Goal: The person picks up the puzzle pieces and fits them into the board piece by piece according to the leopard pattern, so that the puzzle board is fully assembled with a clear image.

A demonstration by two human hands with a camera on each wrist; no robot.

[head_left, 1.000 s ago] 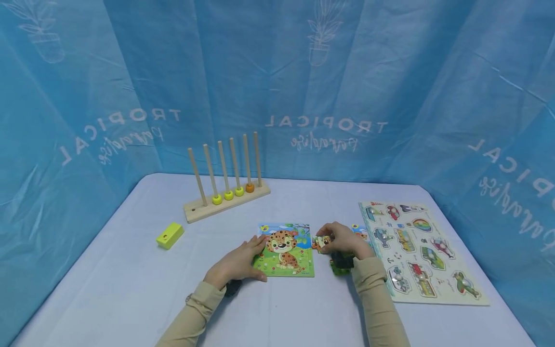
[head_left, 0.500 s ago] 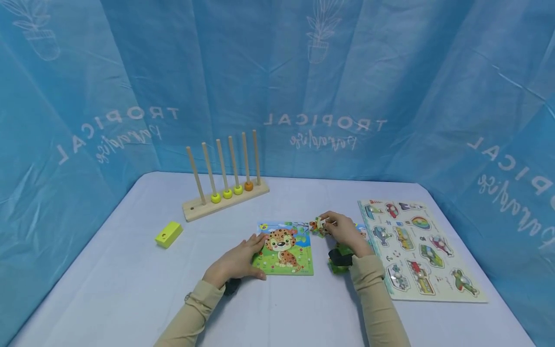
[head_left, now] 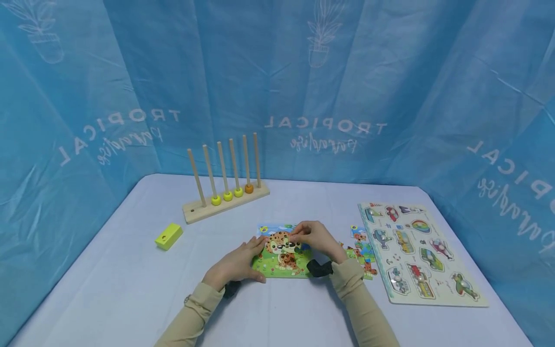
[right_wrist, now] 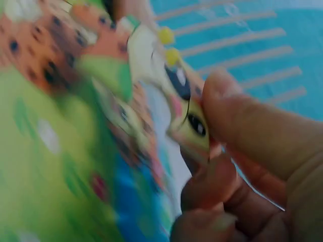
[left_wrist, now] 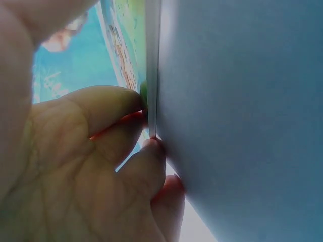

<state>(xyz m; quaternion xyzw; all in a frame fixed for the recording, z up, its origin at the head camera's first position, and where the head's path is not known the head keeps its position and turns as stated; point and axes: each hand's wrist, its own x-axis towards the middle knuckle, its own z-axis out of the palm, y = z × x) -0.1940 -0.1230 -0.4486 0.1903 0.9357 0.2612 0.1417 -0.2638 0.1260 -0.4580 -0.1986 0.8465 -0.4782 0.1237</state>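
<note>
A square puzzle board [head_left: 270,270] with a spotted leopard on green grass lies at the middle of the table. My left hand [head_left: 237,264] rests along its left side, fingers extended; in the left wrist view the fingertips touch the board's edge [left_wrist: 152,65]. Over the board's upper right part, my right hand [head_left: 318,239] pinches a jigsaw piece [right_wrist: 151,58] between thumb and fingers. The piece shows part of the leopard's face, with eyes and nose, and is tilted above the board in the right wrist view. In the head view it overlaps the printed face.
Several loose jigsaw pieces [head_left: 365,249] lie right of my right hand. Beyond them is a large vehicle knob puzzle [head_left: 412,289]. At the back left stands a wooden peg rack [head_left: 204,211] with yellow and orange beads. A yellow block [head_left: 169,236] sits at the left.
My right hand has picked the face piece up from beside the board and carried it left over the board, uncovering the loose pieces. The left hand has stayed in place.
</note>
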